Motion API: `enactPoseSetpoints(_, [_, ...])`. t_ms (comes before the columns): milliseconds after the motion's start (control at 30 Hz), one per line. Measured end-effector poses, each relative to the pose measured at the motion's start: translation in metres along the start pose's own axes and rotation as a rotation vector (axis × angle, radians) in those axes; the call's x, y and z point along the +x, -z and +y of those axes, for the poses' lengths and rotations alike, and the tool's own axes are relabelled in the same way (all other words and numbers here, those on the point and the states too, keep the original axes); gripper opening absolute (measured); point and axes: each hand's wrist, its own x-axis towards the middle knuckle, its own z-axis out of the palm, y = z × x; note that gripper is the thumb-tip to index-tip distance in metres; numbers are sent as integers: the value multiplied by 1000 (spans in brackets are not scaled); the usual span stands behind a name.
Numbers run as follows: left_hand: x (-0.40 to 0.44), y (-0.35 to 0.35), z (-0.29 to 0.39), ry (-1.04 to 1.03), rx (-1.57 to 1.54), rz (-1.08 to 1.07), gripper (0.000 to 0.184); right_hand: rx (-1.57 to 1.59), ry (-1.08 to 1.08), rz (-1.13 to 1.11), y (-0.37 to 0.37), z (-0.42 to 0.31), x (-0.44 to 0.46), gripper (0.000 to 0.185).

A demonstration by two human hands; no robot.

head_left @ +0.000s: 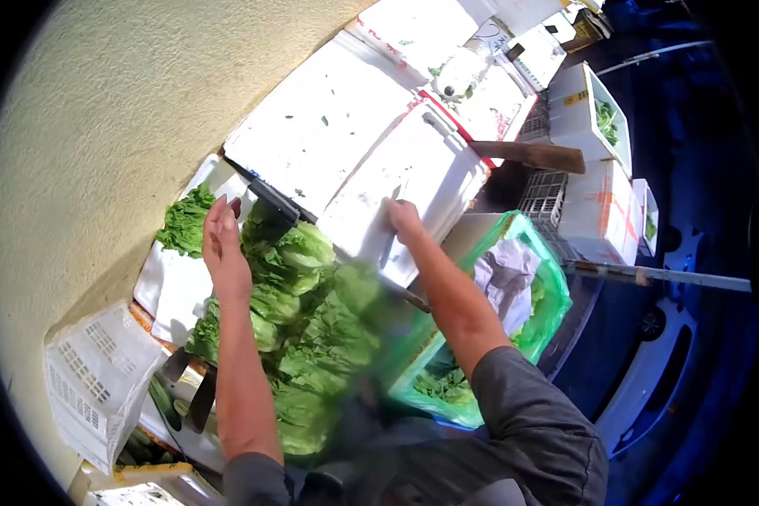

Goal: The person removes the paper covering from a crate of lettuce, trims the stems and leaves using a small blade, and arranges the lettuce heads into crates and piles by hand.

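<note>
My left hand (pixel 223 240) is raised at the left of a pile of green lettuce (pixel 299 325). Its fingers stretch upward and it holds nothing that I can see. Closed fingers show on my right hand (pixel 404 219), over a white foam board (pixel 434 160). What is in them, if anything, is too small to make out. Part of the lettuce nearest my body is smeared by motion. Beyond my left hand, more leafy lettuce (pixel 185 223) lies in a white foam box (pixel 164 282).
A green-bag-lined box (pixel 557 295) with leaves and crumpled paper stands at my right. White foam boxes (pixel 594 207) and dark crates are stacked beyond it. A wooden plank (pixel 527 156) juts out at the right. A white perforated basket (pixel 101 375) leans against the wall (pixel 135 93).
</note>
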Motion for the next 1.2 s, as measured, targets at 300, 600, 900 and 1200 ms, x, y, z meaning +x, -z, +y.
enactPoseSetpoints(300, [-34,-1,21,-35,15,112,50,56,-29,59,47,-3,-23,42])
enactPoseSetpoints(600, [-146,-44,72,-90,28,72,33,861,140,-47,204,-26,-207,34])
enactPoseSetpoints(900, [-353,-136,-29,277,193,-612,40,454,-113,119,300,199,-353,22])
enactPoseSetpoints(1200, [-448,-173,-92,361,578,-909,38,376,-189,284,359,342,-429,29])
